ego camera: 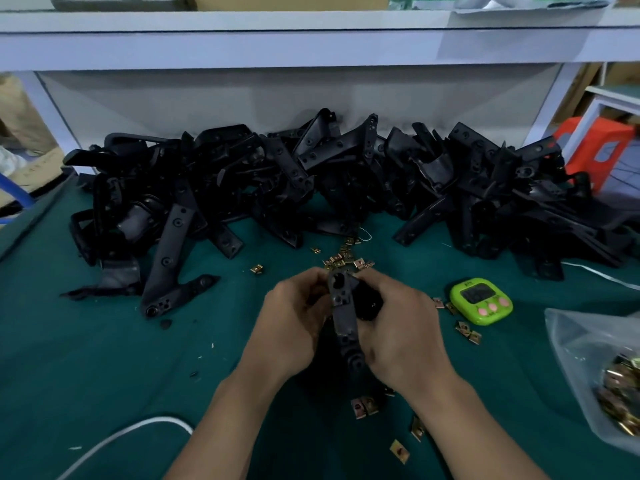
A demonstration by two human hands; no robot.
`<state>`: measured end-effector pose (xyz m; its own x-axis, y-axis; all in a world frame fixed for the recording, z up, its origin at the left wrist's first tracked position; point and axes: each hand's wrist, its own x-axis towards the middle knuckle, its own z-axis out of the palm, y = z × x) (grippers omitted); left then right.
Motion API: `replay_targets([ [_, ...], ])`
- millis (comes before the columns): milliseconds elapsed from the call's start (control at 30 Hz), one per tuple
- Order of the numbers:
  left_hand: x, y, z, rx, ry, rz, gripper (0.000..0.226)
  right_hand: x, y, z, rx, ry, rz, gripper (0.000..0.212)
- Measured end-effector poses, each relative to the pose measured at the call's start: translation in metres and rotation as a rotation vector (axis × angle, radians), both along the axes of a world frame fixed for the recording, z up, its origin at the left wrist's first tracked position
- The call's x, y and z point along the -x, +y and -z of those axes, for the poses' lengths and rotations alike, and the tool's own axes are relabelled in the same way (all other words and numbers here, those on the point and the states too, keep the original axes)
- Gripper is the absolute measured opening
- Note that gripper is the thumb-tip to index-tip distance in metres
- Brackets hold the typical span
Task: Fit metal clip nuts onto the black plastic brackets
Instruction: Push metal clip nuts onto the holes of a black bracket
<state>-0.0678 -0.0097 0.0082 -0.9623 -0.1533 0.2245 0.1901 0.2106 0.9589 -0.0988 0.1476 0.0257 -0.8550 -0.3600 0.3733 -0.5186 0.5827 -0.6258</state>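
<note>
one green surface (pixel 104 358) fills the view, with one pale shelf (pixel 242 46) running across above it. along the back sits one big pile of black brackets (pixel 346 174), side to side, tangled, far too many to count. at its front left one long bracket (pixel 166 271) lies flat, clear to see. far right, one clear bag (pixel 581 344) with a heap of brass-coloured nuts showing through it. behind that, one orange box (pixel 595 147), off the surface edge. one white cable (pixel 121 434) curves in at the bottom left.

now the two hands, centre stage. left hand (pixel 294 323) and right hand (pixel 405 330) come in from below, forearms angled together, and both are curled round one held bracket (pixel 343 306), raised above the surface. its holed end points away from the person, the narrow end down between the wrists. left fingers wrap its left side, right fingers wrap the right, fingertips meeting near the top. whether a nut is pinched there, cannot tell.

one green timer (pixel 482 301) with three pink buttons, just right of the right hand.

loose nuts: a cluster (pixel 343 259) just beyond the fingertips, about a dozen, hard to count. four or five more (pixel 464 327) beside the timer. four (pixel 363 407) near the right wrist, two of them touching.
</note>
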Motion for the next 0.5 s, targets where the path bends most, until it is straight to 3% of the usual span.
replay_targets([
  [133, -0.004, -0.008, -0.004, 0.147, 0.023, 0.107, 0.028, 0.003, 0.005, 0.001, -0.082, 0.009, -0.05, 0.012],
  [233, -0.005, -0.004, -0.006, 0.146, -0.011, -0.055, 0.024, 0.004, 0.011, -0.003, -0.038, 0.012, -0.009, 0.012],
  [300, -0.003, -0.005, -0.008, 0.074, -0.024, -0.271, 0.027, 0.005, 0.014, -0.004, -0.031, 0.015, 0.039, 0.025],
  [367, -0.002, -0.008, -0.011, -0.048, -0.048, -0.368, 0.02, 0.006, 0.015, -0.002, -0.095, -0.008, 0.063, 0.019],
  [500, -0.009, -0.01, -0.019, -0.432, -0.1, -0.27, 0.016, 0.008, 0.02, 0.001, -0.182, -0.027, 0.151, 0.027],
])
